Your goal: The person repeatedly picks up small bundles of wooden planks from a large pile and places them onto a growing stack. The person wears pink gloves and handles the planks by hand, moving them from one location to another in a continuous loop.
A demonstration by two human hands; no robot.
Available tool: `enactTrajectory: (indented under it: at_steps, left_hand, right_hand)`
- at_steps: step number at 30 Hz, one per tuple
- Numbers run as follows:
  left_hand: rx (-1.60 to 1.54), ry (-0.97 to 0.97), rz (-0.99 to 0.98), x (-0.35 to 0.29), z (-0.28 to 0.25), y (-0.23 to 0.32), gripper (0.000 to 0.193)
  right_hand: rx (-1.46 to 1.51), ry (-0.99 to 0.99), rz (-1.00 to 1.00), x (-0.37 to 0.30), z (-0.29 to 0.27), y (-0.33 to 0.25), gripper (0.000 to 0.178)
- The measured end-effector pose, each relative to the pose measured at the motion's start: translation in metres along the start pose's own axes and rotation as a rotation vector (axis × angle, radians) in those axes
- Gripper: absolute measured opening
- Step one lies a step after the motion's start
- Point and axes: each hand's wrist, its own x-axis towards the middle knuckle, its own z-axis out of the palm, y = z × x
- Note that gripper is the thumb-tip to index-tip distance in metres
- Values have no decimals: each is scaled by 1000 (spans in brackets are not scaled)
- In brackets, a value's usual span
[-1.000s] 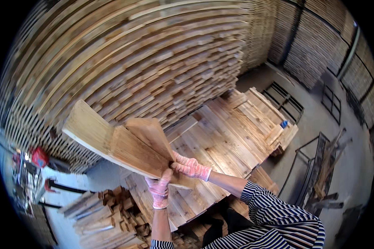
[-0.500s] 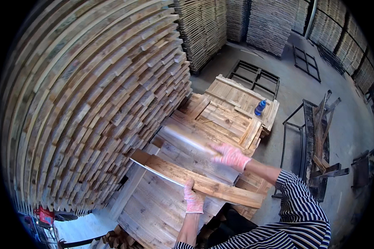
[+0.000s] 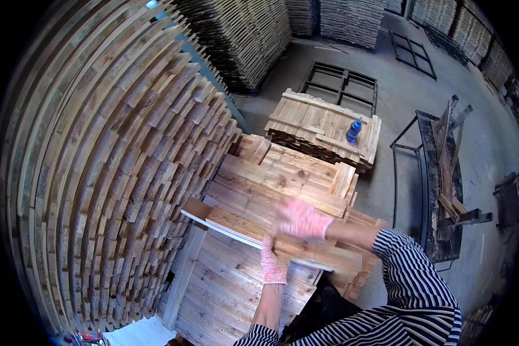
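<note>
Near the centre of the frame, a bundle of boards (image 3: pixel 254 233) lies slantwise across a low stack of planks (image 3: pixel 236 288) — not yet set flush with it, so I judge the laying-down to be under way rather than done. The left hand (image 3: pixel 273 267), in a pink glove, is curled closed over the bundle's near edge. The right hand (image 3: pixel 301 219), also gloved, hovers flat and spread over the boards; it is blurred, and whether it touches them I cannot tell. Further planks sit stacked beyond, and a blue bottle (image 3: pixel 354 131) stands on a pallet stack (image 3: pixel 317 124) in the upper middle. A tall wall of stacked timber (image 3: pixel 98 173) fills the left. How many boards make up the bundle is hard to make out, and its underside is hidden.
</note>
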Motion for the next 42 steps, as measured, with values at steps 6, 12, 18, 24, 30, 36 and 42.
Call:
enactTrajectory:
  at_steps: [6,12,18,24,30,36,42]
  left_hand:
    - [-36,23,-36,20,30,-14,91]
    - [2,-69,56,44,26,-23,73]
    - [-55,-66,30,50,8,-32,61]
    - [-47,31,12,46,9,-42,58]
    - [-536,144,145,-20,2,3,73]
    - [-698,210,648,-132,-89,55,75]
    - [722,704,355,-283,-184,-9,21]
  right_hand:
    - [123,-149,2,-46,-20,6,98]
    - [-132,88,127,43,-75,88,83]
    - [-185,133,162,121,-35,102,51]
    - [-431,162,61,117,-34,58,59]
    - [3,-475,-292,29,-35,-97,80]
    - [-264,-582,-694,-2,56,-194,74]
    - [-268,-666,-947,-57,151,-230,66]
